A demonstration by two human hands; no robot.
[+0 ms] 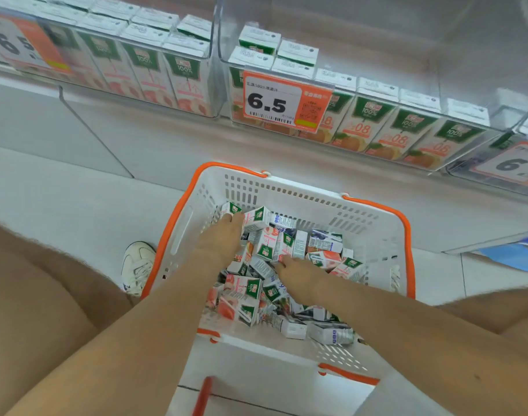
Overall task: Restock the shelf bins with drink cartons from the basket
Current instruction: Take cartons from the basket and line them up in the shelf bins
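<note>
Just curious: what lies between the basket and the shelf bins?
Nothing: the head view shows only bare pale floor between the basket and the shelf bins.

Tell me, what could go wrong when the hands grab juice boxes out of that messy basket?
1. The cartons lie jumbled, peach and orange kinds mixed, so one might land in the wrong bin: the middle bin holds orange, the left bin peach.
2. The left hand and right hand both dig in the basket; a hasty grab could crush or drop a carton.

Price tag on clear bin: "6.5"; cartons in bins: "100%", "08".
</note>
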